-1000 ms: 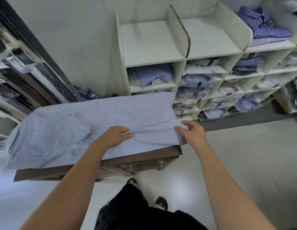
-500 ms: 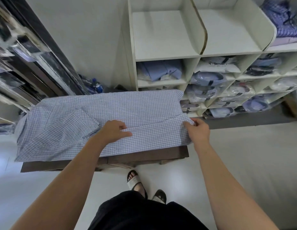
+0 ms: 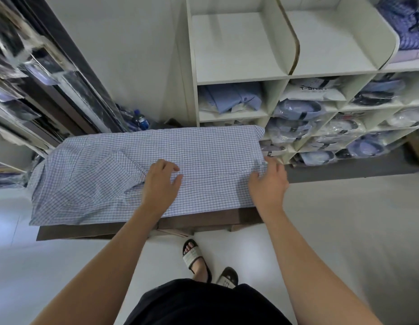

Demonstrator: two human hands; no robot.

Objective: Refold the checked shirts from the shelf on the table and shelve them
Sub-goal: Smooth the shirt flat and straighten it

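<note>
A blue-and-white checked shirt lies spread lengthwise over the dark wooden table, folded into a long band with a sleeve doubled back at the left. My left hand rests on the cloth near the middle, fingers loosely spread. My right hand pinches the shirt's right end at the table's corner. Behind the table stands the white shelf unit; its top row holds more checked shirts at the far right.
Two top shelf compartments beside the checked pile show bare boards. Lower cubbies hold bagged blue shirts. A dark rack of plastic-wrapped garments lines the left wall. A water bottle sits behind the table. My sandalled feet stand on pale floor.
My left hand has slid a little along the cloth and its fingers have spread. My right hand keeps hold of the shirt's right end. My head has tilted further down.
</note>
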